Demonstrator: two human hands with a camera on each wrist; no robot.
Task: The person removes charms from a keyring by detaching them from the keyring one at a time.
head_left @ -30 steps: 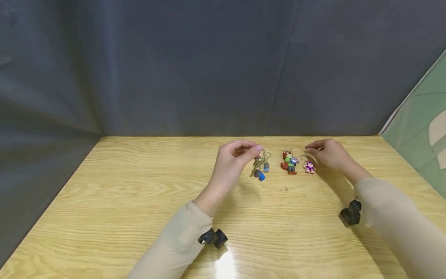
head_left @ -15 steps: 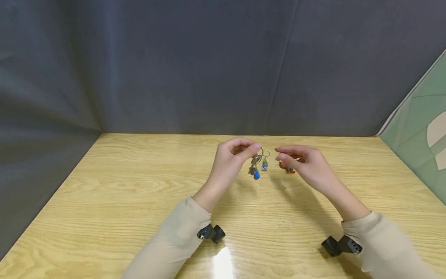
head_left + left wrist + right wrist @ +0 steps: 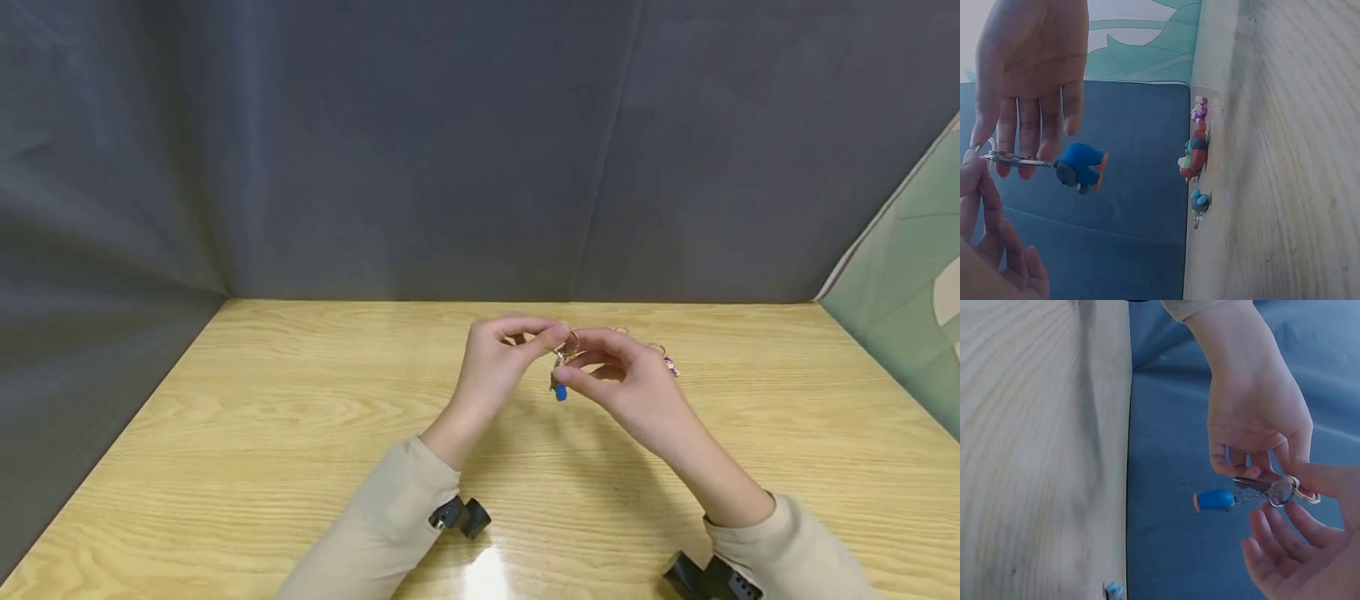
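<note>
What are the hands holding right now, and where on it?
The left hand pinches the key ring at its metal ring, the blue charm dangling below. The right hand touches the same ring; whether it grips cannot be told.

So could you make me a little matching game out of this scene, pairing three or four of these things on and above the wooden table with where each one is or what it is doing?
Things
1. small blue charm on a short chain
2. person's left hand
3. red and green figure charm
4. small purple charm

States
A. lies on the light wooden table, farthest along the row
B. hangs in the air from the metal key ring
C. pinches the key ring from above
D. lies on the table in the middle of the row

Pairs: 1-B, 2-C, 3-D, 4-A
</note>
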